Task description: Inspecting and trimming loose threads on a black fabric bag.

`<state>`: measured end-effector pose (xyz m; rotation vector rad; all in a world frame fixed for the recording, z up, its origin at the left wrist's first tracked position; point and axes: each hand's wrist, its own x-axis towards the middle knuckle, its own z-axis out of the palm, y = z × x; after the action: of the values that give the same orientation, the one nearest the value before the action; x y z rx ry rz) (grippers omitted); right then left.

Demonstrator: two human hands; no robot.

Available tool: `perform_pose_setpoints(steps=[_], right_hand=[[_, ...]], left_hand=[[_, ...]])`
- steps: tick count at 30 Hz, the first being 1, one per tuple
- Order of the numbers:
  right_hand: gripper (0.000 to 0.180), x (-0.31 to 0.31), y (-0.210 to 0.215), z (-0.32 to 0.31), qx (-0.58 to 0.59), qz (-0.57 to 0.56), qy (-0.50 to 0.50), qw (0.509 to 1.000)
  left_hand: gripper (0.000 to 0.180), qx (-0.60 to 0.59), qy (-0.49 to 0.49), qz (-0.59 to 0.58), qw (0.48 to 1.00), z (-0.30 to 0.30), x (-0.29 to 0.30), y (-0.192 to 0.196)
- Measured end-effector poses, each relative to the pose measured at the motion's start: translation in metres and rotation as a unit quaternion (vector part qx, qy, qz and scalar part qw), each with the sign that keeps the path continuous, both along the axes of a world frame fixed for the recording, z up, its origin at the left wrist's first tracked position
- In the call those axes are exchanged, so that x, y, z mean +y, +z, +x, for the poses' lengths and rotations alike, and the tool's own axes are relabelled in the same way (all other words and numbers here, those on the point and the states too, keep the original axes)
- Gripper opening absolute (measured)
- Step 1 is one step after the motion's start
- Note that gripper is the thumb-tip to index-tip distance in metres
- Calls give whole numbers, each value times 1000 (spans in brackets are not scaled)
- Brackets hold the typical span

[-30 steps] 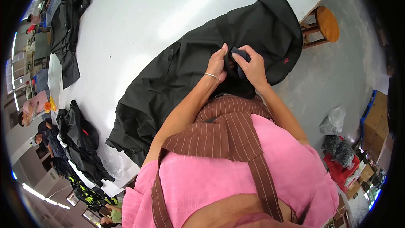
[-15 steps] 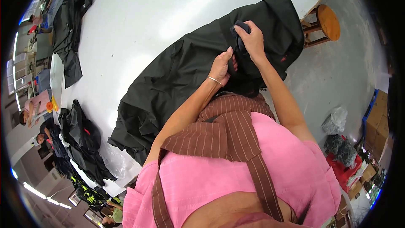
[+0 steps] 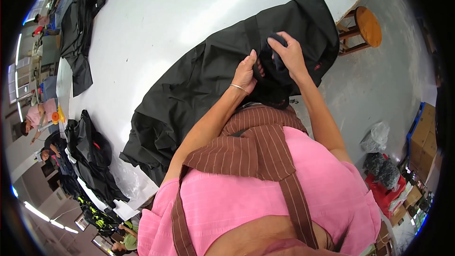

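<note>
Tabletop [image 3: 156, 14]: large, white, mostly bare at its middle; other dark garments lie along its far left edge and in a heap at its near left edge.

Black garment [image 3: 199, 85]: long dark coat or jacket, spread diagonally across the tabletop, its lower end hanging off the near edge, its upper end bunched near the right corner. Most of its length lies flat and loosely smoothed; the upper end is rumpled and appears to be the part in work, so the handling looks only partly done.

Wooden stool [image 3: 365, 26]: round seat, on the floor just beside the tabletop's right corner.

Left hand [image 3: 246, 71]: closed, pinching a fold of the black garment, bracelet at the wrist.

Right hand [image 3: 289, 54]: clenched on a bunched piece of the same cloth, just beside the left hand.
</note>
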<state>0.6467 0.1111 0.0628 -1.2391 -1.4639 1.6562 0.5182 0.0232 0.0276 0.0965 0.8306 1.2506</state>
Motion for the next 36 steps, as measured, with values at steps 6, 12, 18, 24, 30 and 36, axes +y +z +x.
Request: perform_pose_setpoints(steps=[6, 12, 18, 24, 30, 36], right_hand=[[32, -14, 4, -1, -187, 57, 151, 969], [45, -33, 17, 7, -143, 60, 56, 986], [63, -32, 18, 4, -374, 148, 121, 908], [65, -17, 14, 17, -395, 138, 182, 890], [42, -6, 3, 22, -341, 135, 171, 914], [25, 8, -16, 31, -137, -91, 142, 976]], left_hand=[[34, 196, 116, -26, 973, 3, -4, -15], [27, 456, 12, 41, 889, -4, -3, -20], [19, 290, -61, 30, 955, 6, -12, -3], [20, 186, -92, 38, 977, 4, -15, 13], [33, 171, -124, 29, 977, 5, -16, 18], [34, 617, 44, 193, 761, -15, 0, 21]])
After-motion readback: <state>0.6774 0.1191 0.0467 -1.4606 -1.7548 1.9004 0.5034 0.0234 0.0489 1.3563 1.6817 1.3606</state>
